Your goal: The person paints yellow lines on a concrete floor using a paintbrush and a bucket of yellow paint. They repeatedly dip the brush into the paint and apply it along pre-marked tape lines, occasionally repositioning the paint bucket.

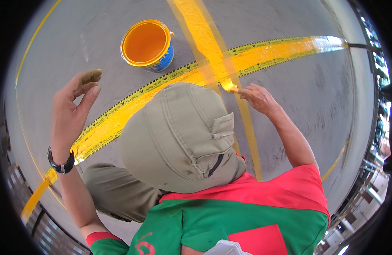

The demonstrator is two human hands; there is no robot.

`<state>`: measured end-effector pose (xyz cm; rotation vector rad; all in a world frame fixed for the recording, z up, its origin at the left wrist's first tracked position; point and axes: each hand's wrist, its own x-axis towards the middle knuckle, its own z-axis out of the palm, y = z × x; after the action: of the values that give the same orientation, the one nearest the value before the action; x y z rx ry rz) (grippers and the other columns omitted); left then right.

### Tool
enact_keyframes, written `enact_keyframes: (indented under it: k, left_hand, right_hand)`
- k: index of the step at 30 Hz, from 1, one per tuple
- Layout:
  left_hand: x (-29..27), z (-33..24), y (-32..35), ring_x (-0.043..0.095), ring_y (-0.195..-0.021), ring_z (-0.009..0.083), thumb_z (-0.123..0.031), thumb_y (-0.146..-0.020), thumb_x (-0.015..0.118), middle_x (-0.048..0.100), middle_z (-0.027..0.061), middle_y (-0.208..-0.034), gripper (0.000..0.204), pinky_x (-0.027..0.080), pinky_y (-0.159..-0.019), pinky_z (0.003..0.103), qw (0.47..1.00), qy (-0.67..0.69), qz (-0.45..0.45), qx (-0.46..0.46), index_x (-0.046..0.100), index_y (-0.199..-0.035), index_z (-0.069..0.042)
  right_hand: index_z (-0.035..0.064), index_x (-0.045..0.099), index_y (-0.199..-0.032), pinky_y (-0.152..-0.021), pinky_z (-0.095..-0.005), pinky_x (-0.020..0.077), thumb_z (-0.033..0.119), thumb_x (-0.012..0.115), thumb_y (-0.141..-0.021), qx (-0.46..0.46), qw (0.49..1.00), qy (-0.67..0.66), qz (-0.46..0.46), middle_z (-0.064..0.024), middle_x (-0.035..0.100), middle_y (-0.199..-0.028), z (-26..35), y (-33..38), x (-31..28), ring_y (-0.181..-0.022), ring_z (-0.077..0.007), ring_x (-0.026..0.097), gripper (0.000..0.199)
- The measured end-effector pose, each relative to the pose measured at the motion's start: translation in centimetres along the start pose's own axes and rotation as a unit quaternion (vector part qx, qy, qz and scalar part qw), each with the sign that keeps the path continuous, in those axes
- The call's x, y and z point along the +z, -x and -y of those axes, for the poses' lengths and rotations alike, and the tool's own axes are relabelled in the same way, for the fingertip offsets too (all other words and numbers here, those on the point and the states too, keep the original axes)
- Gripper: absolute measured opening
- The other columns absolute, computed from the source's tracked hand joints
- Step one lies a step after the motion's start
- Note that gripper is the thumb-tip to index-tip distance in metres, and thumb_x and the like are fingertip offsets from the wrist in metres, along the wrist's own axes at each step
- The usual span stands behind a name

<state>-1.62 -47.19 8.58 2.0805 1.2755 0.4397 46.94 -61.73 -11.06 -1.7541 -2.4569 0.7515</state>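
Observation:
My right hand (pixel 258 97) is closed around a paintbrush (pixel 228 84), its bristles loaded with yellow paint. The brush touches the floor beside the spot where two yellow painted stripes cross. Off to the left, my left hand (pixel 78 100) is raised with nothing in it, fingers curved and thumb apart, fingertips stained with paint. Beyond it stands an open blue paint can (pixel 164 62) with orange-yellow paint inside and drips down its side. The long curved-looking stripe (pixel 272 52) is edged by yellow-and-black printed tape (pixel 138 95). Tan masking tape (pixel 250 140) borders the crossing stripe (pixel 200 32).
A khaki cap (pixel 179 136) covers the middle of the view and part of the long stripe. Grey concrete floor (pixel 297 85) spreads around. A bent knee in khaki trousers (pixel 119 187) is at lower left. Thin yellow lines run along the floor's left side.

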Motion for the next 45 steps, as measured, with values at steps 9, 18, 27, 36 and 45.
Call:
enact_keyframes:
  k: [9, 18, 27, 36, 45]
  left_hand:
    - [1.2, 6.8, 4.9, 0.073, -0.095, 0.0233, -0.013, -0.095, 0.065, 0.072, 0.0180, -0.108, 0.031, 0.056, -0.083, 0.033, 0.992, 0.027, 0.097, -0.076, 0.063, -0.122, 0.002]
    - [-1.3, 7.3, 4.5, 0.069, -0.098, 0.0199, -0.016, -0.098, 0.062, 0.070, 0.0136, -0.112, 0.032, 0.054, -0.090, 0.033, 0.999, 0.011, 0.044, 0.011, 0.061, -0.125, 0.002]
    - [12.2, -4.9, -3.2, 0.069, -0.099, 0.0334, -0.038, -0.091, 0.066, 0.072, 0.0191, -0.110, 0.044, 0.054, -0.087, 0.042, 0.941, -0.079, 0.277, 0.176, 0.070, -0.118, -0.004]
    - [18.1, -10.3, -0.8, 0.071, -0.073, 0.0271, -0.030, -0.083, 0.070, 0.073, 0.0155, -0.080, 0.032, 0.055, -0.063, 0.040, 0.869, -0.123, 0.429, 0.215, 0.075, -0.093, -0.001]
    - [12.0, -6.6, -2.9, 0.070, -0.082, 0.0234, -0.034, -0.092, 0.062, 0.074, 0.0124, -0.094, 0.040, 0.055, -0.076, 0.037, 0.938, -0.092, 0.312, 0.122, 0.070, -0.113, 0.000]
  right_hand:
    - [0.0090, 0.071, -0.103, -0.083, -0.0458, 0.0525, 0.015, 0.058, -0.093, 0.037, 0.997, 0.025, -0.070, -0.0136, 0.072, -0.101, -1.1, -6.6, -0.9, -0.099, -0.0347, 0.067, 0.018]
    - [0.0053, 0.069, -0.103, -0.085, -0.0436, 0.0529, 0.026, 0.061, -0.096, 0.089, 0.970, 0.018, -0.227, -0.0141, 0.072, -0.100, 1.3, -10.4, 0.9, -0.099, -0.0361, 0.066, 0.023]
    - [0.0062, 0.071, -0.095, -0.081, -0.0492, 0.0520, 0.019, 0.062, -0.090, 0.090, 0.989, 0.045, -0.107, -0.0175, 0.071, -0.095, 4.7, -5.0, 4.4, -0.095, -0.0387, 0.066, 0.016]
    - [0.0057, 0.070, -0.105, -0.075, -0.0483, 0.0495, 0.018, 0.067, -0.091, 0.178, 0.978, -0.046, -0.100, -0.0190, 0.069, -0.091, 11.2, 9.3, 7.7, -0.087, -0.0410, 0.064, 0.019]
    - [0.0024, 0.071, -0.107, -0.073, -0.0374, 0.0532, 0.017, 0.066, -0.094, 0.082, 0.982, -0.094, -0.141, -0.0188, 0.073, -0.090, 6.3, 3.7, 6.3, -0.082, -0.0337, 0.070, 0.020]
